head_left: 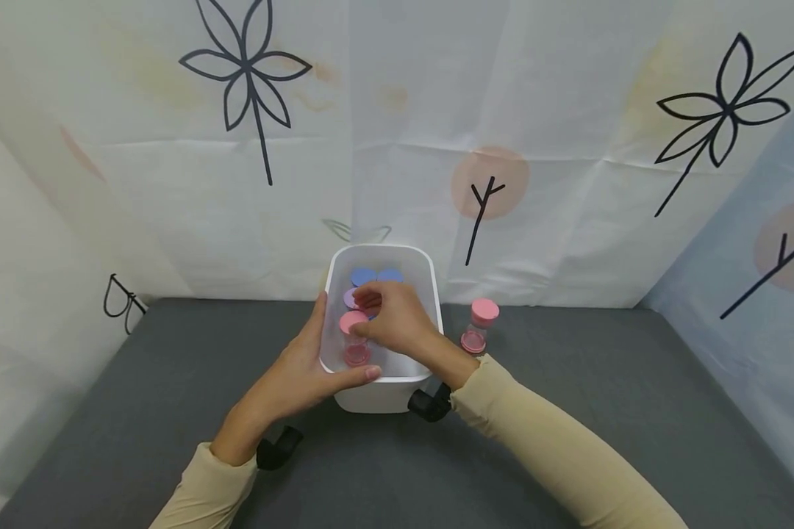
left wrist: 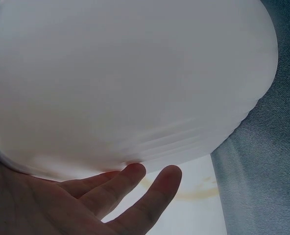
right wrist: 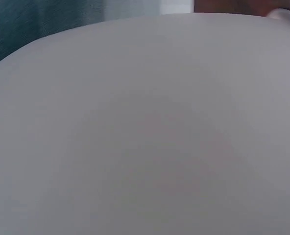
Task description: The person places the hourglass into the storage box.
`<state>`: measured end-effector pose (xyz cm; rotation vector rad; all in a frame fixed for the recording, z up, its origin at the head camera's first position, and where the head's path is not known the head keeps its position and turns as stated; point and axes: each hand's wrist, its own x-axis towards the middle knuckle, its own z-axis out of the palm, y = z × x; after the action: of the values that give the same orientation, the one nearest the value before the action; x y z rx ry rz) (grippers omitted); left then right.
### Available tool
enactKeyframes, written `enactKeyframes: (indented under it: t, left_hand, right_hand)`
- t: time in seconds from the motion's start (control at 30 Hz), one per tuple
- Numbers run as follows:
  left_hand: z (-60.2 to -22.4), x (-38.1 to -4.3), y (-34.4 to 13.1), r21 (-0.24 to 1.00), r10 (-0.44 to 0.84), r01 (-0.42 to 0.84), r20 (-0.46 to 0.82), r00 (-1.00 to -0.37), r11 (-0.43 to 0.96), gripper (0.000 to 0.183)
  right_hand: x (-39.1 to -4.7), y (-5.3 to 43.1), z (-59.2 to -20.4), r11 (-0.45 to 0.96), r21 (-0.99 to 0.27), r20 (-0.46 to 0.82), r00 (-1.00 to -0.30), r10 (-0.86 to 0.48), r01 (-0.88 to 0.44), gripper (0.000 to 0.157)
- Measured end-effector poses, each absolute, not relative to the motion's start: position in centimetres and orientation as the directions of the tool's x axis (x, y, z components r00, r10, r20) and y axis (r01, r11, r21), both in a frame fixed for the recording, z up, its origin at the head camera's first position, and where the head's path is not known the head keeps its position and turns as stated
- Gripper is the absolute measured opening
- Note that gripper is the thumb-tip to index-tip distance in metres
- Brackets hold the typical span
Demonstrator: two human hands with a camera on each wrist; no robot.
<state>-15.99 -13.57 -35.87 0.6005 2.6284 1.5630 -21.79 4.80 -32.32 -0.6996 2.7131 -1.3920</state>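
A white plastic bin (head_left: 385, 397) stands on the dark table. My left hand (head_left: 304, 367) grips its near-left corner, the thumb lying along the front rim and the fingers against the outer side wall. My right hand (head_left: 397, 316) is over the inside of the bin with bent fingers, thumb and fingertips apart. Its thumb overlaps the edge of the pink cap on a sand timer (head_left: 353, 323) upright in the bin. Behind that timer are a purple cap (head_left: 351, 298) and two blue caps (head_left: 364, 277), partly hidden by the fingers. The right wrist view shows mostly the bin's wall (right wrist: 145, 122).
Another pink-capped sand timer (head_left: 484, 314) stands on the table (head_left: 569, 411) to the right of the bin, beyond my right forearm. A patterned cloth backdrop (head_left: 397, 184) rises right behind the bin and along both sides.
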Motion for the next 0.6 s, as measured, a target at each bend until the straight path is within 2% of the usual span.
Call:
enactKeyframes:
  t: [0.2, 0.33, 0.6]
  left_hand:
    - [-36.0, -16.0, -13.5, 0.849, 0.320, 0.308, 0.176, -0.931, 0.430, 0.128]
    - [-36.1, -16.0, -13.3, 0.861, 0.323, 0.313, 0.187, -0.928, 0.400, 0.129]
    - [-35.9, -16.0, -13.3, 0.874, 0.331, 0.327, 0.209, -0.920, 0.360, 0.128]
  right_hand:
    - [-21.3, 5.7, -32.4, 0.262, -0.884, 0.294, -0.896, -0.334, -0.388, 0.040]
    - [-20.8, 6.3, -32.2, 0.088, -0.897, 0.392, -0.872, -0.293, -0.433, 0.040]
    - [-19.2, 8.5, -32.3, -0.020, -0.884, 0.459, -0.857, -0.235, -0.467, 0.041]
